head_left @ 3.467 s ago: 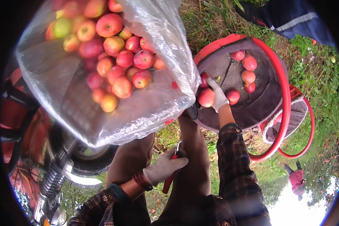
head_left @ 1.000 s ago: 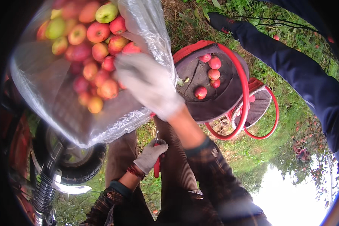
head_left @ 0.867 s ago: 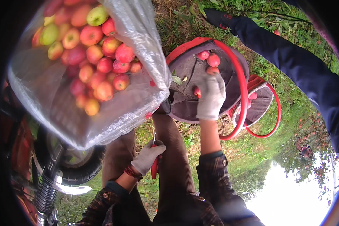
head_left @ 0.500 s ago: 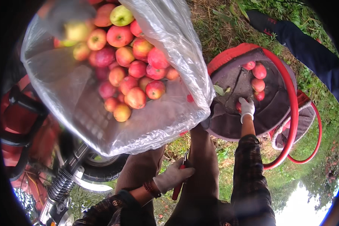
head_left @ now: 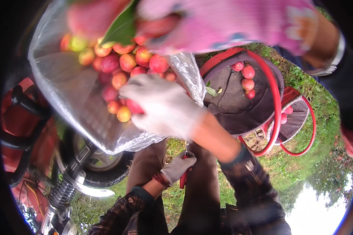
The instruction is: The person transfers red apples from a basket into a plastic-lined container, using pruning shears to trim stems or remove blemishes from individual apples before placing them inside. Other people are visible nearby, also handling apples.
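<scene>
My right hand, in a white glove, is closed around a red apple inside the clear plastic bag. Beneath and beyond it lies a heap of red and yellow apples. My left hand, also gloved, is low between my knees, gripping red-handled pruning shears with the blades pointing up. A co-worker's pink-gloved hand reaches across the top of the bag, blurred, with a reddish apple in its fingers. Beside it are a green leaf and another large blurred apple.
To the right stands a dark-lined basket with a red hoop handle, several red apples and a loose leaf. A smaller red-handled basket sits behind it. At left are a motorbike wheel and fork.
My right hand has moved from the basket to the bag, carrying a red apple. The co-worker's pink-gloved hand has come in over the bag. My left hand still holds the shears.
</scene>
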### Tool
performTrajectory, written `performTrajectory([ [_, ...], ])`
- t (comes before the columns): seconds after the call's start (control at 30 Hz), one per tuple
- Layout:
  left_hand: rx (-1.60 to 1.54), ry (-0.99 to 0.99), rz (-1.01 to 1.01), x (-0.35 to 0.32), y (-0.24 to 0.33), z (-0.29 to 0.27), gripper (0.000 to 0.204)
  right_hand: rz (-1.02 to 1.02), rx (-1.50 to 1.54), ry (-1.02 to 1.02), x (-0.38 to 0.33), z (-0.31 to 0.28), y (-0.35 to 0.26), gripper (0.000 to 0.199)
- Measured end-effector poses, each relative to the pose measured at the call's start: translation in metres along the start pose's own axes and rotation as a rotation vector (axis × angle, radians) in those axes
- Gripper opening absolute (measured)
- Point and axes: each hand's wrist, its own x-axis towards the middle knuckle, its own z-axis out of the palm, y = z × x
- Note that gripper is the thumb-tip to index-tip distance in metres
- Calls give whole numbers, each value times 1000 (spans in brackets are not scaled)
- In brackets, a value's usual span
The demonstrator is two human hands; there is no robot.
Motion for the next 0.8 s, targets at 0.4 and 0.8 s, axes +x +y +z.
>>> performTrajectory([
  [0.4,-47,-103,-34,0,2,4,23,362,490,739,-105,-47,32,27],
  [0.8,230,-42,-13,3,32,3,32,1096,-544,305,-150,-64,370,33],
])
